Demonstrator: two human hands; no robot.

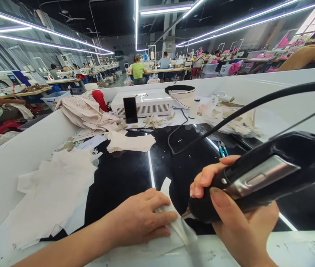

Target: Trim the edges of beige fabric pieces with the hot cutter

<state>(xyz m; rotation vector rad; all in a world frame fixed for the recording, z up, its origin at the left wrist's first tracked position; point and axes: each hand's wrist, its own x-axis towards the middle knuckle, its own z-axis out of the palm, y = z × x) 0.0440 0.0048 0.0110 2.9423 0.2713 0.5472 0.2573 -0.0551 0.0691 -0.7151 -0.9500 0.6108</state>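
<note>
Right hand [238, 218] clenched around black corded tool [260, 178], nose pointing lower-left, left hand [140, 218] flat, pressing white fabric piece [174, 226]

My right hand's [238, 218] wrist past the near edge, tool [260, 178] rear off right, cloth [174, 226] partly under my left hand [143, 218].

Black trimmer [257, 178], cream fabric piece [174, 226], black tabletop [124, 174].

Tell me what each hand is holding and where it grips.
The right hand grips a black corded tool around its front end, near the tip. The left hand holds nothing; it presses flat on a white fabric piece.
</note>
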